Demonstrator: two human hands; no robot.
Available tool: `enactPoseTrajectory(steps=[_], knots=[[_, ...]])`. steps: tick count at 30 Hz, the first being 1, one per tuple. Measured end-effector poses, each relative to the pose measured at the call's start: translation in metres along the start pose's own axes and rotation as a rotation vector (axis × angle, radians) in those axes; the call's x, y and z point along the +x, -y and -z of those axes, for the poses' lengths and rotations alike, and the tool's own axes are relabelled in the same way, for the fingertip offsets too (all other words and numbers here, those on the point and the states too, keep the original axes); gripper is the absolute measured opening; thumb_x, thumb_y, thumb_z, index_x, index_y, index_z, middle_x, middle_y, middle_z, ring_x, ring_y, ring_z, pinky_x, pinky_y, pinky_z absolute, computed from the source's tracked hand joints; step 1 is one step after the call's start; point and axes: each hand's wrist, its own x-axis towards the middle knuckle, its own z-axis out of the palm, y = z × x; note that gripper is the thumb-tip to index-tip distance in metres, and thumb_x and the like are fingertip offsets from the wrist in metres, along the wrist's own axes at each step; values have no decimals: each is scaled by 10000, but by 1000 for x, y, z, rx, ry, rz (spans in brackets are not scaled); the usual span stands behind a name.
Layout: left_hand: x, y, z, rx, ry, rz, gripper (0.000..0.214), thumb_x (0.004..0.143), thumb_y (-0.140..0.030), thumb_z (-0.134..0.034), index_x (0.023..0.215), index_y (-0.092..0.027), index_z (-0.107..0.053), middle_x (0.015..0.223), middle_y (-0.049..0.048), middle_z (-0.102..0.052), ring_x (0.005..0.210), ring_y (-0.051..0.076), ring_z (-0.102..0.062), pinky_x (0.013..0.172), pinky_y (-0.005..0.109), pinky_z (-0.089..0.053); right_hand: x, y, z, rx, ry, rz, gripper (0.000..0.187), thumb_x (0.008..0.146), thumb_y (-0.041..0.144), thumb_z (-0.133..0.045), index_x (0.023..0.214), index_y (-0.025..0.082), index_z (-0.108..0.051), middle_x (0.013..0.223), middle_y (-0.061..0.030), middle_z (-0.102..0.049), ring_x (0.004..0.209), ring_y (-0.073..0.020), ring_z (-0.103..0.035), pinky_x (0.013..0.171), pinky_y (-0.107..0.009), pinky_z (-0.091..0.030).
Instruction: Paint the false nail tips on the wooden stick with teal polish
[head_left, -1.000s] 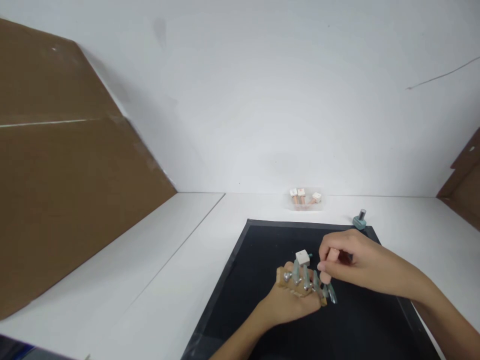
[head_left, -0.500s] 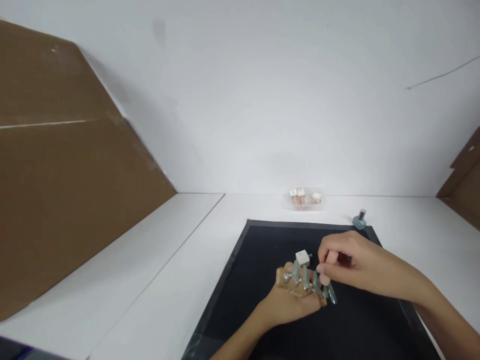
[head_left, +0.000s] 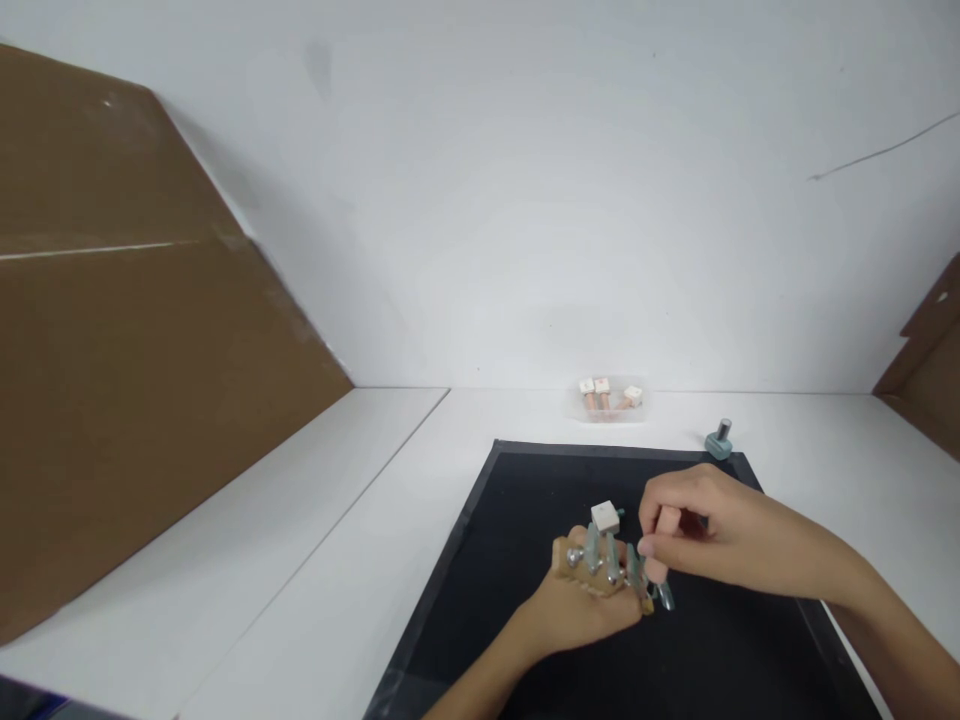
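My left hand [head_left: 579, 612] is wrapped round a tan bar [head_left: 564, 556] that carries a row of shiny round metal parts and several grey-green blades [head_left: 613, 558]. In my right hand [head_left: 694, 520] a pink peg-like piece [head_left: 663, 545] is pinched between thumb and fingers, tilted, at the right end of the bar. Whether the peg touches the bar I cannot tell. Just beyond my left fingers is a white block [head_left: 605, 517] with a small teal tip at its side; what it rests on is hidden.
A black mat [head_left: 525, 490] lies under both hands. Behind it, a clear box [head_left: 634, 414] holds several white-headed pieces with pink stems. A grey-green clamp-like part with a metal post [head_left: 718, 442] stands at the mat's far right corner. Brown cardboard [head_left: 150, 350] rises at left.
My right hand has shifted slightly to the right and down with the pink peg. My left hand and the tan bar stay nearly still.
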Motion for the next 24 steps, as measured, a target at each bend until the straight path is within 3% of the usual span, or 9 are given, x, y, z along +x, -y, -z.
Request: enactPoseTrajectory(steps=[5,9,14,19,24], knots=[[0,3,-3,-64,16,-1,73,765,-237,-521,732,-177,-548,770,-4,-565,699,142,-483,605,258,-320,0,2,0,-48,-108,-17,204,866,225,-489,680,178,-556,663,-4,-671,513,-100,-496,442,-199,-309],[1,7,-8,-51,-2,-25,103,772,-252,-516,705,-178,-541,771,-4,-563,722,154,-487,612,265,-319,0,1,-1,-2,-50,-19,171,847,182,-504,682,181,-550,646,3,-676,511,-101,-511,435,-194,-305],[1,6,-8,-63,11,-27,102,783,-264,-514,746,-175,-545,793,0,-566,749,159,-496,651,273,-338,2,0,-1,-51,-124,-12,208,870,221,-484,682,179,-563,670,-1,-665,519,-96,-494,451,-199,-312],[1,5,-7,-28,8,-17,131,788,-267,-494,731,-166,-556,762,9,-547,770,181,-490,632,280,-334,1,-1,-1,-46,-68,-11,190,847,187,-503,661,177,-541,634,1,-661,503,-93,-487,436,-191,-303],[2,4,-5,-31,8,-18,125,780,-275,-508,745,-171,-568,756,-7,-547,748,161,-474,620,266,-328,1,-2,-2,-79,-148,-13,224,865,226,-496,653,179,-553,657,-1,-655,503,-91,-481,442,-196,-305]])
